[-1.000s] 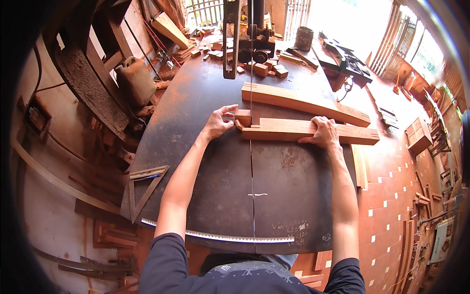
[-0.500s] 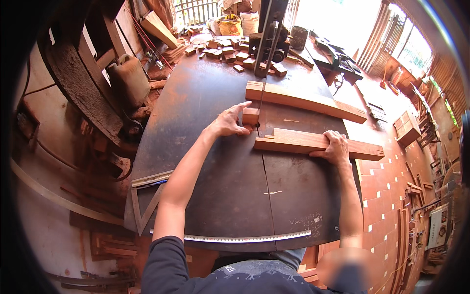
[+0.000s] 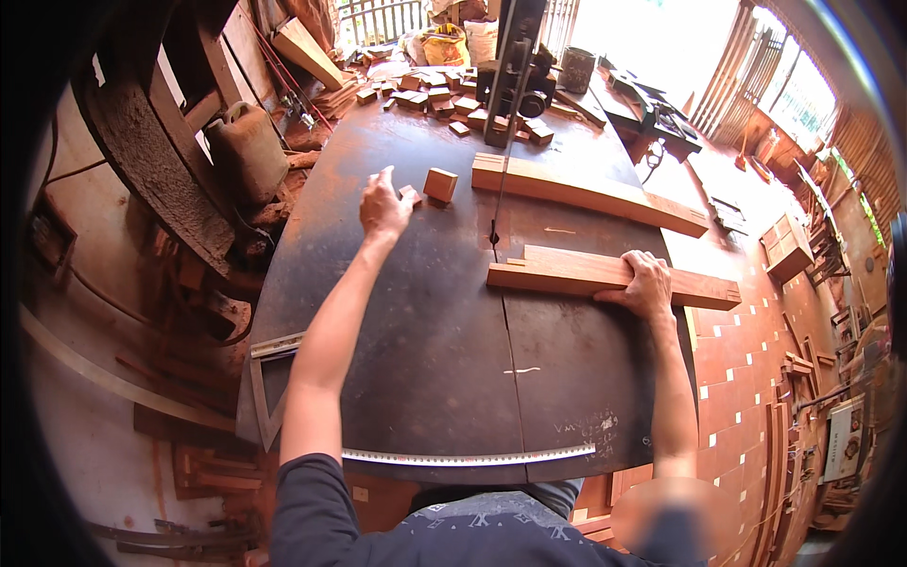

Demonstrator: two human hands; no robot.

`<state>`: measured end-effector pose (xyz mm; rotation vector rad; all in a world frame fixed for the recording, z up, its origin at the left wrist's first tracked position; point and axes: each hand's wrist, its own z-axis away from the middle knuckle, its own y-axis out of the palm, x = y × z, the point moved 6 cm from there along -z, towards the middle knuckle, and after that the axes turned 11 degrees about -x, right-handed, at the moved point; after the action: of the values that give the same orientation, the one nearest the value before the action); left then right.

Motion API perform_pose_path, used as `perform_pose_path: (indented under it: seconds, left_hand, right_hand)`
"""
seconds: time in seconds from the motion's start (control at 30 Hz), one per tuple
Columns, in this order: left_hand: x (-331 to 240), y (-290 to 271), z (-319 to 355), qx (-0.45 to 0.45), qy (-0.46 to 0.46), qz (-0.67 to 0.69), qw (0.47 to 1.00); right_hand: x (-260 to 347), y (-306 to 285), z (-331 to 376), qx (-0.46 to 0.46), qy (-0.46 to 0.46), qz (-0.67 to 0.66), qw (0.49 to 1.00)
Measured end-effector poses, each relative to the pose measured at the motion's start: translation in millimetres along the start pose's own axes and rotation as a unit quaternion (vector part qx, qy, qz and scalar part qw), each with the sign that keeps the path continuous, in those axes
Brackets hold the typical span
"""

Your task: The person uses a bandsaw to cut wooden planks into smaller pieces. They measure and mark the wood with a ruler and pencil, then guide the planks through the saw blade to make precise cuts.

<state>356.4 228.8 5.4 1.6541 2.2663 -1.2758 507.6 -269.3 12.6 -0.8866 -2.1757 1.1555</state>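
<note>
My left hand [image 3: 385,210] is over the left part of the dark saw table [image 3: 406,378], its fingers stretched out and apart. A small reddish wood piece [image 3: 409,196] shows right beside its thumb; whether they touch is unclear. Just to the right, apart from the hand, a squarish wood block [image 3: 440,185] sits tilted. My right hand [image 3: 648,285] is closed over a notched wooden beam [image 3: 567,272] that lies across the table, its left end near the slot. Behind it a second beam [image 3: 586,194] lies beside the upright bandsaw blade [image 3: 501,189].
Offcut blocks [image 3: 430,94] are heaped at the table's far edge, next to the saw's guide assembly [image 3: 518,90]. A long ruler [image 3: 463,460] lies along the near edge, a set square [image 3: 265,387] at the left. A plastic jug [image 3: 248,151] stands beyond the left edge.
My left hand has moved left and away from the blade, its fingers now spread. The wood block has gone from beside the blade to farther left. My right hand stays on the beam.
</note>
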Motion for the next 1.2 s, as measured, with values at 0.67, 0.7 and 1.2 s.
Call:
perform_pose_path:
  seconds: [0.67, 0.7, 1.2]
  left_hand:
    - [-107.7, -106.3, 96.5, 0.448, 0.320, -0.058, 0.833]
    - [-93.9, -111.2, 88.0, 0.457, 0.310, -0.080, 0.830]
    - [33.6, -155.8, 38.4, 0.254, 0.301, -0.005, 0.919]
  right_hand:
    - [-4.4, -90.9, 78.3, -0.226, 0.072, -0.043, 0.970]
    - [-20.0, -87.3, 90.3, -0.245, 0.121, -0.026, 0.962]
    - [119.3, 45.7, 56.9, -0.028, 0.071, -0.255, 0.964]
